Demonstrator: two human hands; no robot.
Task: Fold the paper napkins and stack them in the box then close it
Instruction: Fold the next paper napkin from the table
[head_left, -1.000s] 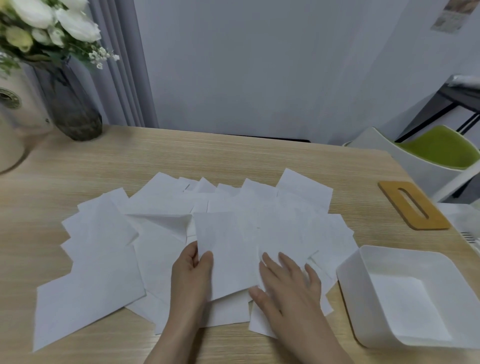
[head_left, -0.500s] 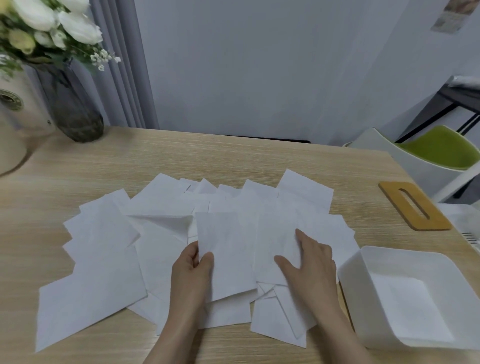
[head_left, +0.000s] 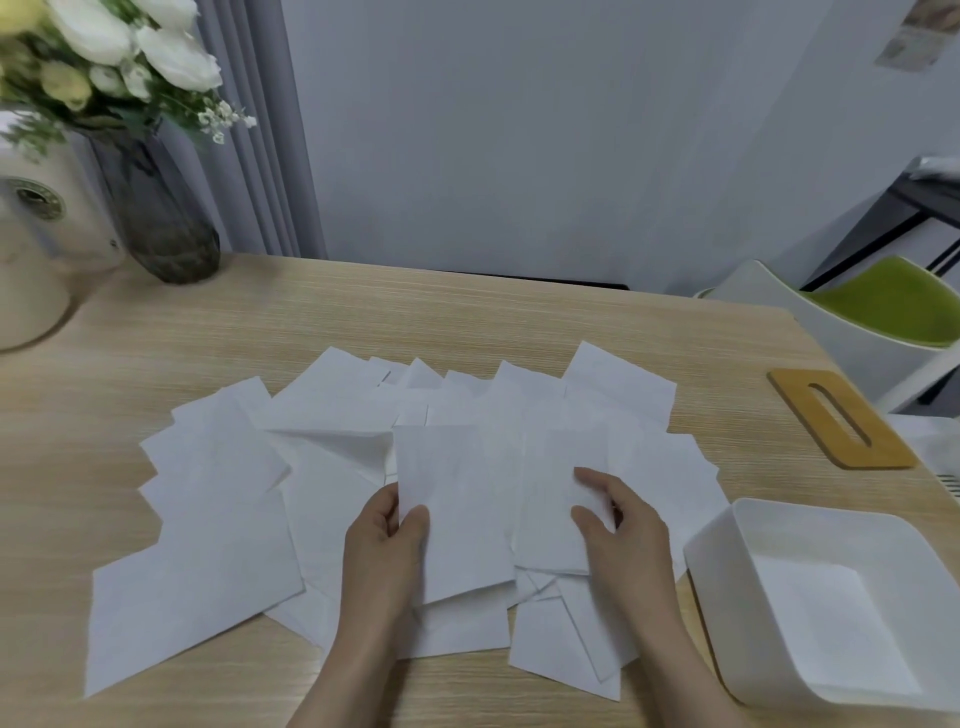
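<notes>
Left hand (head_left: 387, 540) pinches one napkin (head_left: 452, 514); right hand (head_left: 618, 525) pinches another napkin (head_left: 556, 499).

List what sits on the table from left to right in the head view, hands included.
Cream container → glass vase → left hand → right hand → white box at the near right; the wooden lid lies farther back, beyond it.

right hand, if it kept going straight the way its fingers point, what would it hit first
The right hand points away from the person and slightly left. It would most likely meet more of the spread paper napkins first, then bare wooden table; depth is hard to judge.
</notes>
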